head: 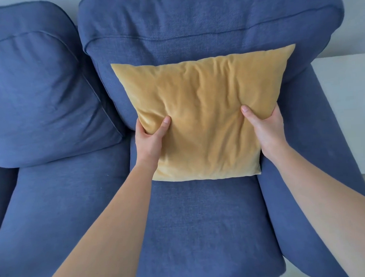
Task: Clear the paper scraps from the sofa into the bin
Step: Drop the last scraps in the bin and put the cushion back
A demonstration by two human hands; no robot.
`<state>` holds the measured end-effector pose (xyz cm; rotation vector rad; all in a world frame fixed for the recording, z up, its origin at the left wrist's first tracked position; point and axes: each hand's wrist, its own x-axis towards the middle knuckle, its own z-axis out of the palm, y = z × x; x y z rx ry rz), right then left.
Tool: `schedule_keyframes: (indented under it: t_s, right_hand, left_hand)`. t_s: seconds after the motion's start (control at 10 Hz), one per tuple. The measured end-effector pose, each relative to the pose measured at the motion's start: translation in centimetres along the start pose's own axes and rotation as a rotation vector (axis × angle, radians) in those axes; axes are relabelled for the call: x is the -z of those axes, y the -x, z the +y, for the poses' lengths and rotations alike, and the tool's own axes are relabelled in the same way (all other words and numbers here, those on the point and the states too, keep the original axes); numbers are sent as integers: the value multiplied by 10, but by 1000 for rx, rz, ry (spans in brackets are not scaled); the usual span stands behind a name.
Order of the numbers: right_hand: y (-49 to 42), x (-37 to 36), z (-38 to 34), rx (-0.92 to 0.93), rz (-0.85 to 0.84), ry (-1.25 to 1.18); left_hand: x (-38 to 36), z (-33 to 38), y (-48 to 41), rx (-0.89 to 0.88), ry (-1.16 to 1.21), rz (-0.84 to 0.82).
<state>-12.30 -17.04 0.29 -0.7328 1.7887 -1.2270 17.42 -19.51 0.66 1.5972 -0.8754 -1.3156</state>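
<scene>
- Both hands grasp the yellow pillow by its side edges: the left hand pinches the left edge, thumb on the front and fingers tucked behind.
- The right hand clamps the right edge the same way, thumb pressed into the fabric.
- Beyond the grip, the pillow leans against the back cushion of the blue sofa; below the grip, its lower edge rests on the seat.
- No paper scraps show anywhere on the seat or cushions, and the bin is out of view, so where either lies cannot be told.
- Judged from this, the seat looks cleared, or scraps hide behind the pillow.
- Likely left: checking behind the pillow, then binning anything found.
</scene>
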Motion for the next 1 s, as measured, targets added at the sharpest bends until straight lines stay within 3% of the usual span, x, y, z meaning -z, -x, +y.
schedule_keyframes:
  t_s: [0.4, 0.7, 0.8, 1.0]
  right_hand:
    - [-22, -1, 6, -29, -92, 76]
    - [5, 28, -18, -31, -170, 132]
    - [27, 54, -35, -49, -146, 182]
    - [116, 152, -114, 181, -163, 195]
  left_hand:
    - [-14, -13, -14, 71, -193, 40]
    - [2, -12, 33, 92, -259, 114]
    - [21, -21, 87, 85, -268, 183]
    - [115, -127, 273, 450, -606, 90]
